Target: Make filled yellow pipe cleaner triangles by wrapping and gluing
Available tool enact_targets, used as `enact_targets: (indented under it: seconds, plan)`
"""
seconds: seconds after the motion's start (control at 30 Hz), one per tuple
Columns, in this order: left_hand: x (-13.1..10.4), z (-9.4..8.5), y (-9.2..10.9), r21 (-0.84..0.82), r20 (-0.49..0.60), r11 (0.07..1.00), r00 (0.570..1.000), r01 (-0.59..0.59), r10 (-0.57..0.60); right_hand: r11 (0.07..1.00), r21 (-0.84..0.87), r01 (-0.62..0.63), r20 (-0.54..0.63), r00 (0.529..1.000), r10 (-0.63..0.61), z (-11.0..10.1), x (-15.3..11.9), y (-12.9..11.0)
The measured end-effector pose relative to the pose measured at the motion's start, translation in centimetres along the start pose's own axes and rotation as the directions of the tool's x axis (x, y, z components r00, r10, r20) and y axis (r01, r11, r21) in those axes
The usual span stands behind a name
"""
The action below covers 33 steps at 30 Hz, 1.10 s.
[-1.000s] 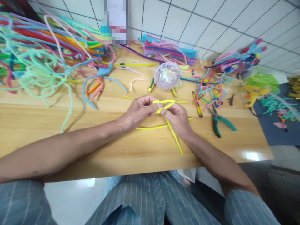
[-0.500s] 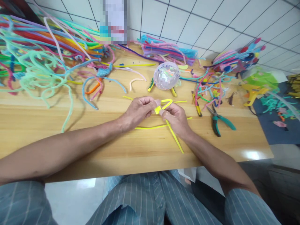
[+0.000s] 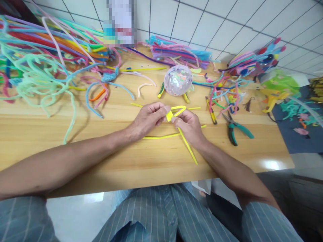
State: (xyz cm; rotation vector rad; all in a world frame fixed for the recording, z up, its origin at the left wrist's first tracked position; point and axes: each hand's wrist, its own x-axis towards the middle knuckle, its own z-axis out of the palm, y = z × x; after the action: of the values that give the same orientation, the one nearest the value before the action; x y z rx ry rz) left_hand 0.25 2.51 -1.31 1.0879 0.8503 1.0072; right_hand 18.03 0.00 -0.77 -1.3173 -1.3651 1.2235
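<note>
Both hands meet over the middle of the wooden table (image 3: 106, 158). My left hand (image 3: 152, 117) pinches the flat, folded end of a yellow pipe cleaner (image 3: 188, 147) between thumb and fingers. My right hand (image 3: 189, 126) grips the same pipe cleaner close by; a bent loop rises above the fingers and a long tail hangs down toward me. Fingertips hide part of the fold. Another yellow pipe cleaner (image 3: 161, 137) lies under the hands, and a further yellow strip (image 3: 195, 108) pokes out behind them.
A clear speckled dome (image 3: 178, 80) stands behind the hands. To the right lie pliers (image 3: 236, 129), a yellow cutter knife (image 3: 211, 111) and a yellow glue gun (image 3: 272, 99). Mint-green pipe cleaners (image 3: 45, 77) sprawl at left; coloured bundles (image 3: 176, 53) line the tiled wall.
The view has shifted slightly, moving the table items a little leftward. Both hands keep their hold on the yellow pipe cleaner, with barely any change in the fold.
</note>
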Motion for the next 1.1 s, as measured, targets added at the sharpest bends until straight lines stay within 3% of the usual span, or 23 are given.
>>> enact_targets:
  seconds: [0.33,0.47,1.1]
  plan:
    - [-0.03,0.26,0.29,-0.036,-0.02,0.999,0.999,0.026,-0.026,1.0,0.019,0.008,0.023,1.0,-0.008,-0.08,0.2,-0.31]
    - [0.06,0.17,0.0,-0.098,0.018,0.994,0.999,0.041,-0.039,1.0,0.022,0.01,0.004,1.0,-0.01,-0.23,0.28,-0.35]
    - [-0.14,0.22,0.04,-0.011,-0.019,1.0,1.0,0.001,-0.002,0.994,0.109,-0.017,-0.019,1.0,0.02,-0.26,0.3,-0.19]
